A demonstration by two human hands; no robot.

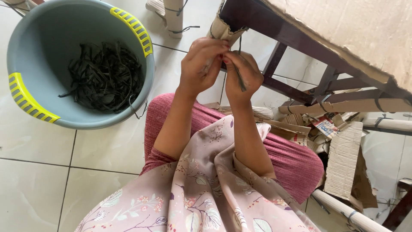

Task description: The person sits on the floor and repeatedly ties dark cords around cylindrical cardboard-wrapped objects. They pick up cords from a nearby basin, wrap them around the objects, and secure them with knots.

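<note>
My left hand (201,64) and my right hand (242,75) are raised together in front of me, fingertips meeting at a cardboard-wrapped leg (223,29) of a dark wooden piece of furniture (279,51). A thin dark strap (240,77) runs down from the wrap and through my right hand's fingers. My left hand pinches at the same spot, right by the wrap's lower edge. Both hands are closed around the strap and wrap; the exact contact is hidden by my fingers.
A grey plastic tub (25,51) with yellow handles stands at the left on the tiled floor, holding a tangle of dark straps (105,77). Cardboard scraps (343,159) and wrapped rods (343,210) lie at the right under the frame. Another wrapped leg (174,17) stands behind.
</note>
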